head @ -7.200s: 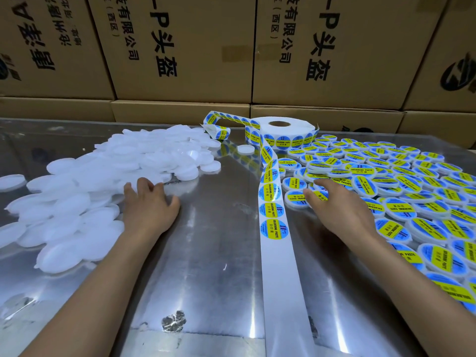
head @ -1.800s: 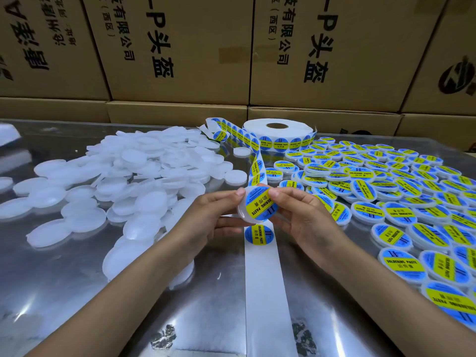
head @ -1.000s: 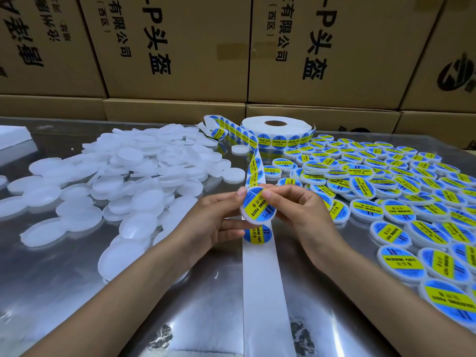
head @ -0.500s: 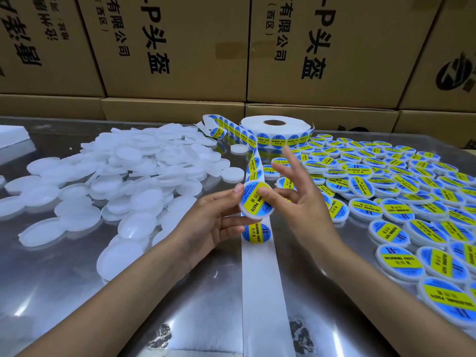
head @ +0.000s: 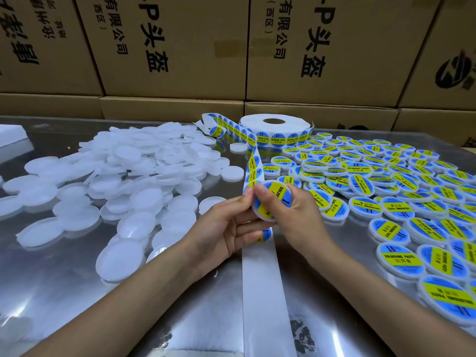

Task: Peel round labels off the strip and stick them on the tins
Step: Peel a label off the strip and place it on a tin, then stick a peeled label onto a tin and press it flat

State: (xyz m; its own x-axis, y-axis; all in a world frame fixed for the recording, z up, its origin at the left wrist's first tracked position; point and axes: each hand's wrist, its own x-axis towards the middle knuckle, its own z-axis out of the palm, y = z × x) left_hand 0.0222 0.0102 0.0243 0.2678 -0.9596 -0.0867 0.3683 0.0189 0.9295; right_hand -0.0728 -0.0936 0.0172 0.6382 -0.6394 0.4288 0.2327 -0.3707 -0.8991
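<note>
Centrally, I see both hands on one white tin (head: 268,203) held above the backing strip (head: 265,284). Left hand (head: 226,230) pinches its left edge, fingers curled beneath; right hand (head: 296,210) grips it, thumb pressing the blue-yellow label (head: 279,194) on its face. Label roll (head: 274,128) sits far back on the metal table (head: 64,292). Unlabelled tins (head: 134,173) heaped left, labelled tins (head: 386,197) spread right, cardboard boxes (head: 180,47) behind
</note>
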